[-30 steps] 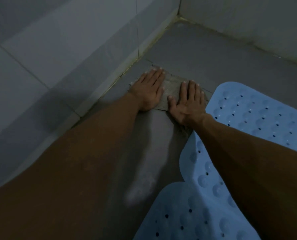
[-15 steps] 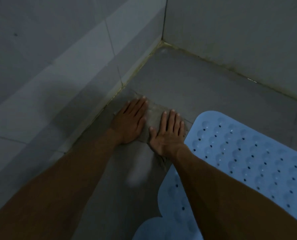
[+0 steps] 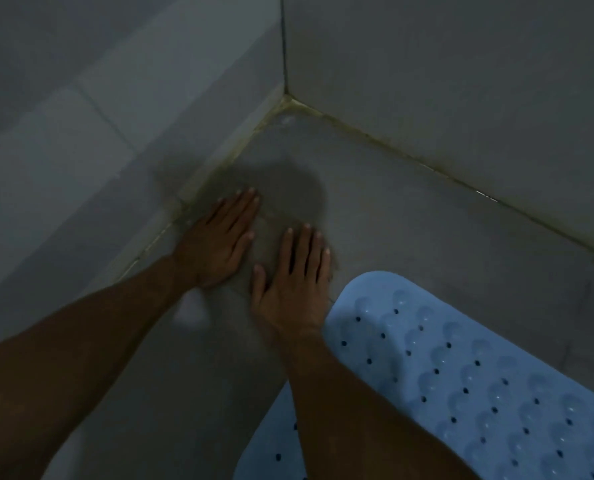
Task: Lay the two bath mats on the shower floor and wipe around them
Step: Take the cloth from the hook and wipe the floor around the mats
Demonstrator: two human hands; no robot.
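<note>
A light blue bath mat [image 3: 479, 375] with bumps and small holes lies on the grey shower floor [image 3: 409, 237] at the right. More blue mat [image 3: 271, 441] shows left of my right forearm; I cannot tell whether it is a separate mat. A grey cloth [image 3: 269, 237] lies flat on the floor near the left wall. My left hand [image 3: 219, 244] and my right hand [image 3: 293, 282] press on it side by side, palms down, fingers straight. The right hand is just left of the mat's rounded end.
Tiled walls [image 3: 427, 81] meet in a corner [image 3: 285, 97] beyond my hands, with stained grout along the floor joint. A darker wet patch [image 3: 288, 181] marks the floor ahead of the cloth. A pale smear [image 3: 189, 310] lies under my left wrist.
Both hands have slid the cloth a little forward toward the corner, past the mat's end. My view has tilted up, showing more of the walls.
</note>
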